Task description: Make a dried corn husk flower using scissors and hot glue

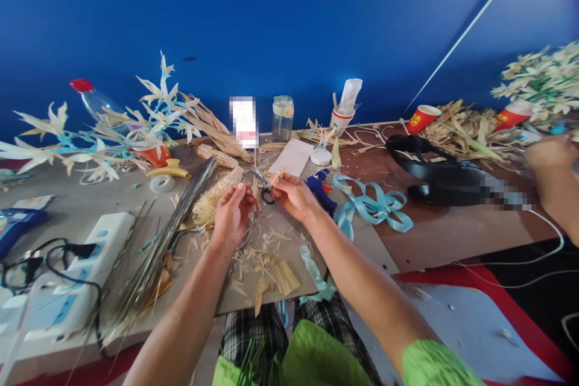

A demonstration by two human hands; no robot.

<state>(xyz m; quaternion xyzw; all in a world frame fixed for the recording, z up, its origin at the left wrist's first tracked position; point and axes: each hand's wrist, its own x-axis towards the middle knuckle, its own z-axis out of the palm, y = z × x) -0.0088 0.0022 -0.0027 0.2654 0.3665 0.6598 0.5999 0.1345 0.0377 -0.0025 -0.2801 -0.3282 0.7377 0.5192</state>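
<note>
My right hand [292, 194] pinches a small pale piece of corn husk [277, 176] between thumb and fingertips. To its left, my left hand [233, 211] has its fingers curled together; whatever they may hold is too small to make out. Partly hidden between the hands lie scissors [266, 195] with dark handles. Left of my left hand rest a corn cob [217, 196] and a bundle of thin metal wires [174, 226]. Cut husk scraps [266, 265] are scattered on the table below the hands. A blue glue gun [320, 190] touches the area just right of my right hand.
Light blue ribbon [375, 205] lies at the right, near a black headset-like object [434, 175]. A white power strip [85, 271] with cables stands at the left. Husk flowers [158, 96], a glass jar [283, 119] and paper cups line the back. Another person's hand [552, 157] is at far right.
</note>
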